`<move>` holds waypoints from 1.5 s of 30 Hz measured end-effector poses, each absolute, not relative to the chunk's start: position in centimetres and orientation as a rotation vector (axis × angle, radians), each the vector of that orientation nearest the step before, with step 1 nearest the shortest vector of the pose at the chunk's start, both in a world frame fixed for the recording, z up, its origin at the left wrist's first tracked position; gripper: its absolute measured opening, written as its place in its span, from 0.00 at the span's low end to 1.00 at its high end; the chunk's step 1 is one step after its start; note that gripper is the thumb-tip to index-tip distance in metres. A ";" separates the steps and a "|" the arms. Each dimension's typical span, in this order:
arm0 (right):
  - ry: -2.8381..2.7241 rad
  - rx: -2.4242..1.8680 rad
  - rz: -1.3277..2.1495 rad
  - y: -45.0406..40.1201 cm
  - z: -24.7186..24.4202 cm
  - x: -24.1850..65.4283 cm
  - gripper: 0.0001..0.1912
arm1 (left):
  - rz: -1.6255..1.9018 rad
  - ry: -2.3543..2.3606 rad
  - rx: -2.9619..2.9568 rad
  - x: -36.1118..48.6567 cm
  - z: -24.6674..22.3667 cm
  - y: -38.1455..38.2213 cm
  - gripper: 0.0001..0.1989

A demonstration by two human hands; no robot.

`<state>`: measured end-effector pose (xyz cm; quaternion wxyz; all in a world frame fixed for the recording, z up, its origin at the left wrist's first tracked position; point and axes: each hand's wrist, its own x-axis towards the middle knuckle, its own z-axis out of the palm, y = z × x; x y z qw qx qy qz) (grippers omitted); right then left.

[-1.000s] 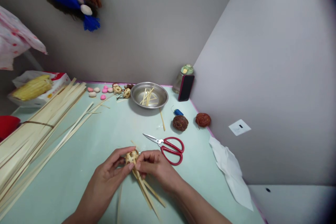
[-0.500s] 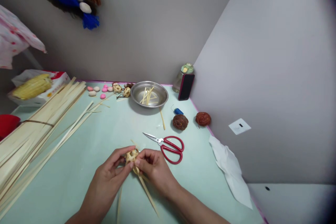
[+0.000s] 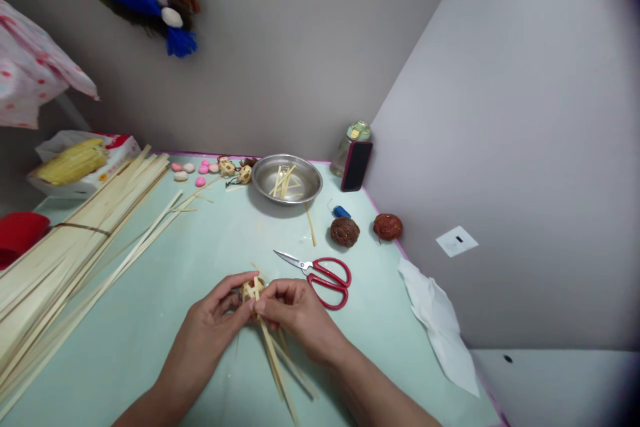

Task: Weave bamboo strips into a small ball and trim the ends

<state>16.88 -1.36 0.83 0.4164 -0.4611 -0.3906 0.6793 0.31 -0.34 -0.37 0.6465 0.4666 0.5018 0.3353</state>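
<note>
Between my two hands is a small woven ball of pale bamboo strips (image 3: 249, 291), with openings in its weave. My left hand (image 3: 213, 317) grips it from the left, fingers over the top and thumb at the front. On the other side my right hand (image 3: 295, 313) pinches a flat strip at the ball's front, thumb against fingertips. Several loose strip ends (image 3: 275, 360) trail from the ball down toward me. Just beyond my right hand lie red-handled scissors (image 3: 320, 273), blades pointing left. My fingers hide part of the ball.
Long bamboo strips (image 3: 75, 233) lie bundled on the left. Behind stands a metal bowl (image 3: 257, 190) with short strips inside, beside finished woven balls (image 3: 245, 175) and pink and white pieces (image 3: 200, 181). Brown cord balls (image 3: 345, 232), a phone (image 3: 357, 167) and white tissue (image 3: 440, 320) are on the right.
The ball has been turned in my fingers, and a flat strip now stands across its front. The trailing ends have swung and bunched below it. The view has shifted slightly.
</note>
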 end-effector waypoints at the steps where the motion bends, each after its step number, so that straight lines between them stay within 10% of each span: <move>1: -0.965 -1.164 1.676 -1.4 0.8 16.7 0.17 | 0.763 1.140 1.061 0.4 -0.4 -0.4 0.24; 45: -0.899 -1.149 1.441 -0.8 2.8 18.3 0.10 | 0.781 0.862 1.068 1.0 0.1 -1.6 0.14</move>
